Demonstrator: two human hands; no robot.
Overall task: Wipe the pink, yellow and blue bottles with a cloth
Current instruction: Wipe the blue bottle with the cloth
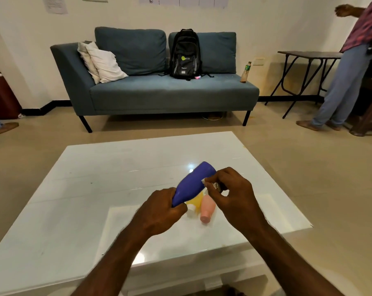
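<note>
Deep violet-blue all over the blue bottle; soft salmon pink on the pink bottle, cap included; translucent yellow on the yellow bottle, mostly hidden; white on the cloth. Glossy white on the table, with pale reflections. Slate blue on the sofa, off-white on its pillows, black on the backpack with a lime-green spot. Beige on the floor, cream on the wall, black along the skirting. Red-and-dark check on the shirt at far right, light blue on the trousers. Dark reddish brown on the bin.
</note>
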